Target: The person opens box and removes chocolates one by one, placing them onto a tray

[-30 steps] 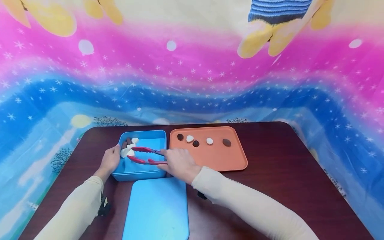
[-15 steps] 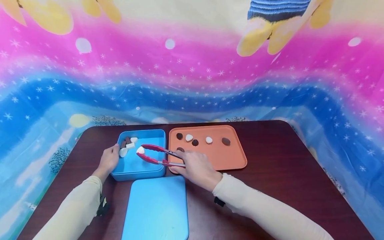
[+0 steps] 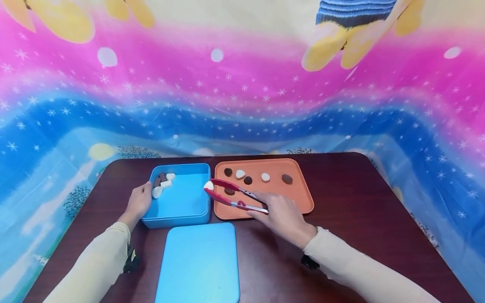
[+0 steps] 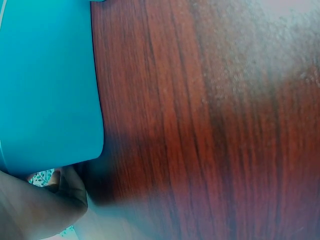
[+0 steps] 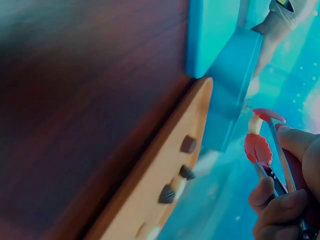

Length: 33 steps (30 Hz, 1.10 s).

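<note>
My right hand (image 3: pixel 282 216) holds red-tipped metal tongs (image 3: pixel 248 206). Their tips pinch a white chocolate-like piece (image 3: pixel 209 185), which overlaps the right rim of the blue box (image 3: pixel 176 221) in the head view. The right wrist view shows the same white piece (image 5: pixel 255 124) between the red tips, with fingers curled round the tong arms. At the box's left wall, my left hand (image 3: pixel 138 202) grips the side near the rim. Inside the box, several brown and white pieces (image 3: pixel 165 184) lie along the left. An orange tray (image 3: pixel 273 202) bears several dark and white pieces (image 3: pixel 248 180).
A flat blue lid (image 3: pixel 201 265) lies on the dark wooden table (image 3: pixel 352 202), in front of the box. Box and tray stand side by side near the back edge. A printed cloth (image 3: pixel 242 92) hangs behind and around the table.
The tongs took the white piece from the group in the box, and my right hand carried it rightward to the box's right rim. My left hand has stayed on the box.
</note>
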{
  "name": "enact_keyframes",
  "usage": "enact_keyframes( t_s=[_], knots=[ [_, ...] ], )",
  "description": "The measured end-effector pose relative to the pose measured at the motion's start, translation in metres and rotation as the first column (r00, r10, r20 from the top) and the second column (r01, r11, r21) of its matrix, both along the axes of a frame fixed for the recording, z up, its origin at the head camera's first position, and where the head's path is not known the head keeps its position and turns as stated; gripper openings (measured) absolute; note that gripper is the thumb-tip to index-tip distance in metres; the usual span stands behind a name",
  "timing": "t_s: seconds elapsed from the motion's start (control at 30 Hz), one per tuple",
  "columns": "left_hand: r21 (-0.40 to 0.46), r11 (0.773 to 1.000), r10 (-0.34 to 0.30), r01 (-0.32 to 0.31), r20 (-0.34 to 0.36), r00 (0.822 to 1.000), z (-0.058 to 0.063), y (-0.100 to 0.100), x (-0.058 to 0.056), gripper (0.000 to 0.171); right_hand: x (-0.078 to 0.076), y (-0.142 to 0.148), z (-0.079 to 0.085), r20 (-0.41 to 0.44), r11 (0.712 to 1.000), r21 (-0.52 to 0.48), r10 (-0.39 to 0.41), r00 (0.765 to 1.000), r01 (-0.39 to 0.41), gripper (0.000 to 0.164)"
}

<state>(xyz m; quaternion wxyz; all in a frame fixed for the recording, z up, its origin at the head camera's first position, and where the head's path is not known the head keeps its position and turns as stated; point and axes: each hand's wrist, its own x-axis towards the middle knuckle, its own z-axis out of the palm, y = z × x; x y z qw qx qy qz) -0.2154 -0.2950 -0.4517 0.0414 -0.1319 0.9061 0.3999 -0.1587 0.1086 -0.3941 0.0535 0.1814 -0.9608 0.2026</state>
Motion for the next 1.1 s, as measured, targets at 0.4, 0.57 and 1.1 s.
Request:
enact_keyframes(
  t_s=[0.4,0.57,1.1],
  knots=[
    [0.028,1.000,-0.003,0.001,0.061,0.998,0.005,-0.001,-0.001,0.074,0.005,0.056,-0.018,0.024,0.996,0.017,-0.092,0.995,0.092,0.057],
    [0.025,1.000,-0.005,0.003,0.049,0.999,0.001,-0.001,-0.002,0.073,0.004,0.074,-0.024,0.055,0.989,0.043,-0.141,0.988,0.139,0.060],
    [0.020,1.000,-0.002,0.001,0.021,1.000,-0.001,-0.003,-0.004,0.070,-0.003,0.099,-0.037,0.059,0.976,0.108,-0.199,0.978,0.192,0.063]
  ],
)
